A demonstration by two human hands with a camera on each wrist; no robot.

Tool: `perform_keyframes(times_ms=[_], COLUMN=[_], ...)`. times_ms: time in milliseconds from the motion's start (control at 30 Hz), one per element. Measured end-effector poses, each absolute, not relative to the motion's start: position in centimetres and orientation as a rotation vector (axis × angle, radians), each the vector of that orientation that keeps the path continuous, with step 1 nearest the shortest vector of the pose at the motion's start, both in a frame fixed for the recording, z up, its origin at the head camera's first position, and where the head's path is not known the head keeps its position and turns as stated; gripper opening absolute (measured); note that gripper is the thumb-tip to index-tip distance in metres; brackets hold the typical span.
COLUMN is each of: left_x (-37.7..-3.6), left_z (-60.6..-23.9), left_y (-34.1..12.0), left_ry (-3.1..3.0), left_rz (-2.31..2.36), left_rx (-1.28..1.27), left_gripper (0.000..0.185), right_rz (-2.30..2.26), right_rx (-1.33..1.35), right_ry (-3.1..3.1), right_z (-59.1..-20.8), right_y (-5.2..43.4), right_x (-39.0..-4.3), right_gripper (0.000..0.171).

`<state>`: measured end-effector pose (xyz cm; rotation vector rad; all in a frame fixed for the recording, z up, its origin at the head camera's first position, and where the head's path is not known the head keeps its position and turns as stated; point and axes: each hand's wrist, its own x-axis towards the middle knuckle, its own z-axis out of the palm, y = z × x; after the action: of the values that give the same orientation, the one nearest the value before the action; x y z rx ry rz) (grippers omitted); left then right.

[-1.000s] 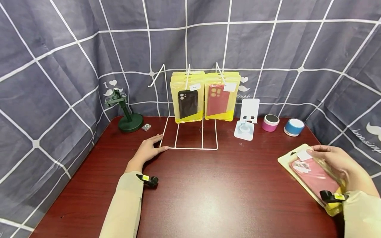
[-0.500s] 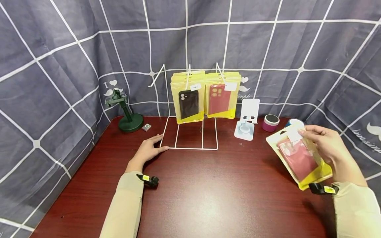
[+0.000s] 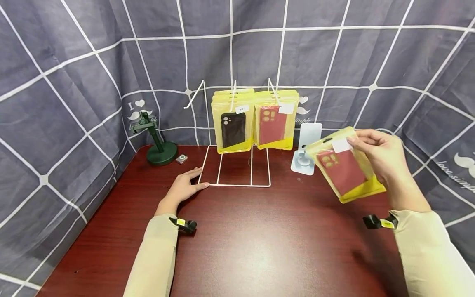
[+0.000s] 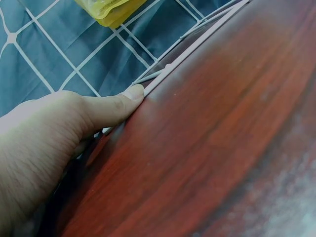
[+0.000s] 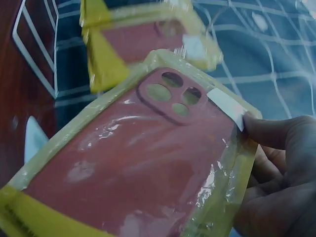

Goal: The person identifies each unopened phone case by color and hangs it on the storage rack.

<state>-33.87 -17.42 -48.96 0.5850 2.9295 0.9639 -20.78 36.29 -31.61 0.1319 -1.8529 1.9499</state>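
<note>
My right hand (image 3: 378,154) holds a yellow packet with a red phone case (image 3: 343,167) up in the air, right of the white wire rack (image 3: 237,165); the thumb pinches its top edge by the white label (image 5: 224,104). On the rack's hooks hang packets with a black case (image 3: 233,128) and packets with a red case (image 3: 275,123). My left hand (image 3: 185,187) lies flat on the table (image 3: 259,239), fingertips touching the front left corner of the rack's base (image 4: 163,76).
A dark green stand (image 3: 157,144) and a small grey square item (image 3: 181,159) sit at the back left. A white phone stand (image 3: 306,150) stands right of the rack, partly behind the held packet. Checked grey cloth (image 3: 74,82) surrounds the table.
My right hand lifted the red-case packet off the table's right edge and carried it up and left toward the rack. The packet now hides the small speakers. The left hand stayed put.
</note>
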Motion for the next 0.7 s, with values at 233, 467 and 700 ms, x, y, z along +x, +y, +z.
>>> perform_keyframes(times_ms=[233,467,700], left_x=[-33.8,-33.7,-33.8], left_z=[-48.8,-48.8,-48.8], left_y=[-17.7,-17.6,-17.3], left_ry=[2.933,2.935,2.933], left_rz=[0.968,0.973,0.991], left_rx=[0.582,0.580,0.599], left_gripper=[0.077,0.076,0.076], right_rz=[1.998,2.016,2.020], right_rx=[0.293,0.360,0.330], right_ry=[-1.814,-1.744,-1.665], right_z=[-28.5,-27.1,-27.3], right_y=[30.4,25.5,24.1], right_x=[-22.2,-23.9,-25.2], right_gripper=[0.017,0.018,0.024])
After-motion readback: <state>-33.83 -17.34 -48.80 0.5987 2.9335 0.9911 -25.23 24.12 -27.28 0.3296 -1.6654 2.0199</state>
